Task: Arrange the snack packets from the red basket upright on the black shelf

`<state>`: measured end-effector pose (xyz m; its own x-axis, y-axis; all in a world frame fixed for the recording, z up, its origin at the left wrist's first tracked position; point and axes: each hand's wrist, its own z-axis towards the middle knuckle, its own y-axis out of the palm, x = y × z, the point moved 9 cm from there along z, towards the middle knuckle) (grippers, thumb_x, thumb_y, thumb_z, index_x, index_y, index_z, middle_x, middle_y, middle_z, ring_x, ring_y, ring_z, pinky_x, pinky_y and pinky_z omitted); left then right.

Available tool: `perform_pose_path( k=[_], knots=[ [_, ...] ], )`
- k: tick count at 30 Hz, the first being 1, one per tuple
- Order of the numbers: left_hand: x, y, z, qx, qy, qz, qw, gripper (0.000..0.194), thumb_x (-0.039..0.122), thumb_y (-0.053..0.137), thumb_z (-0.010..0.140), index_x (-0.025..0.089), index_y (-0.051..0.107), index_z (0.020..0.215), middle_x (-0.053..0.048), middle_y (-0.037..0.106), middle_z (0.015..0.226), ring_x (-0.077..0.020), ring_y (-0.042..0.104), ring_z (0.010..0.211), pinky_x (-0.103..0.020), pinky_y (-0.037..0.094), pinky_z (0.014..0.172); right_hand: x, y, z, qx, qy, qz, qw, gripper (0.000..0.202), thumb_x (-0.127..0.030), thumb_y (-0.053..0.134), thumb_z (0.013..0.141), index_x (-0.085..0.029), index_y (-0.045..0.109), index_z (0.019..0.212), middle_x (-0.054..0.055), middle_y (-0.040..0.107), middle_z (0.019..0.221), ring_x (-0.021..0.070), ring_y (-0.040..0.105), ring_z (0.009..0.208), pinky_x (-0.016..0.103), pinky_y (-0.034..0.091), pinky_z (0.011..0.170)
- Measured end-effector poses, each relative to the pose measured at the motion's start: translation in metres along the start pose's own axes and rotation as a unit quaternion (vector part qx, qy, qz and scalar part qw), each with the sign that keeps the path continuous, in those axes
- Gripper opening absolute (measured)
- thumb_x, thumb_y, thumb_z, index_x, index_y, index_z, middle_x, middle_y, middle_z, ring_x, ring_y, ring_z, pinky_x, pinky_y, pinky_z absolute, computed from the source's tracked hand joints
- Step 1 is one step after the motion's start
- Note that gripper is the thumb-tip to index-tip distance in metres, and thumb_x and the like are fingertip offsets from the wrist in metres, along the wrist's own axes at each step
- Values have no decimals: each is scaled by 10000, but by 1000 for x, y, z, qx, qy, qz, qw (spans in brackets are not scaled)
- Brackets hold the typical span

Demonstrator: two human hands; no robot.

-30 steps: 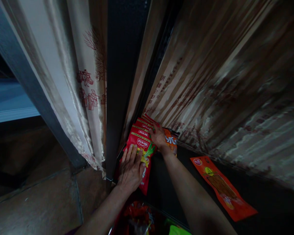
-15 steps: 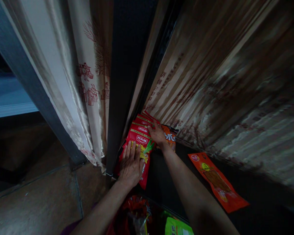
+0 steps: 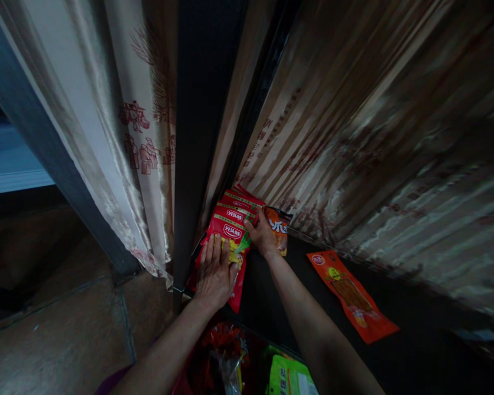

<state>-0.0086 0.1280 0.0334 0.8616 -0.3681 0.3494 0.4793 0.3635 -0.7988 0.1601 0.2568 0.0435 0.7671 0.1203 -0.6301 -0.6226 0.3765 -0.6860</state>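
Several red snack packets [image 3: 233,218] lie overlapped in a row on a black shelf [image 3: 267,285]. My left hand [image 3: 216,272] lies flat on the front packet, its fingers stretched over the yellow print. At the right edge of the row, my right hand [image 3: 263,233] has its thumb and fingers bent around the packets' side; the thumb and forefinger are apart at the edge. Just beyond that hand, an orange packet [image 3: 278,226] leans near the curtain. Farther right, an orange-red packet [image 3: 352,296] lies by itself on the shelf.
Below the shelf edge, a container holds a green packet [image 3: 290,378] and red and clear wrappers [image 3: 226,356]. A dark upright post [image 3: 201,109] stands at the left of the packets. Printed curtains [image 3: 333,120] hang behind. Tiled floor [image 3: 74,323] shows at lower left.
The view has shifted slightly, so the scene sits a little farther left. My right hand has drawn back slightly from the top of the red packets to their right edge. My left hand stays on them.
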Motion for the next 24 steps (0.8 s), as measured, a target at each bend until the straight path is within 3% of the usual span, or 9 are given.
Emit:
perform_pose_path(
  k=[9, 17, 20, 24],
  knots=[
    [-1, 1, -1, -1, 1, -2, 1000, 546, 329, 416, 912, 54, 361, 1381, -190, 347, 1479, -285, 199, 1421, -480, 296, 1121, 12, 2, -5, 35, 36, 60, 997, 692, -383, 519, 821, -176, 291, 1440, 105, 552, 1336, 250, 512, 1225, 449, 400, 1026],
    [-2, -1, -2, 8, -9, -10, 1000, 546, 337, 400, 916, 62, 353, 1385, -188, 362, 1471, -285, 198, 1422, -493, 296, 1117, 10, 7, -21, -9, 72, 90, 993, 656, -434, 516, 818, -181, 369, 1405, 108, 586, 1292, 246, 561, 1163, 409, 438, 987],
    [-2, -1, -1, 8, -5, -14, 1000, 548, 348, 407, 911, 76, 360, 1384, -187, 351, 1477, -291, 189, 1423, -508, 295, 1113, 7, 6, -28, 2, 82, 136, 987, 699, -483, 467, 841, -195, 276, 1449, 97, 532, 1359, 230, 530, 1206, 399, 421, 1005],
    [-2, -1, 0, 6, -8, -9, 1000, 551, 350, 425, 902, 77, 378, 1379, -186, 341, 1483, -304, 162, 1428, -520, 273, 1123, 9, 15, -45, -4, 169, 180, 969, 735, -576, 357, 871, -183, 216, 1475, 111, 424, 1451, 232, 448, 1300, 384, 372, 1050]
  ],
)
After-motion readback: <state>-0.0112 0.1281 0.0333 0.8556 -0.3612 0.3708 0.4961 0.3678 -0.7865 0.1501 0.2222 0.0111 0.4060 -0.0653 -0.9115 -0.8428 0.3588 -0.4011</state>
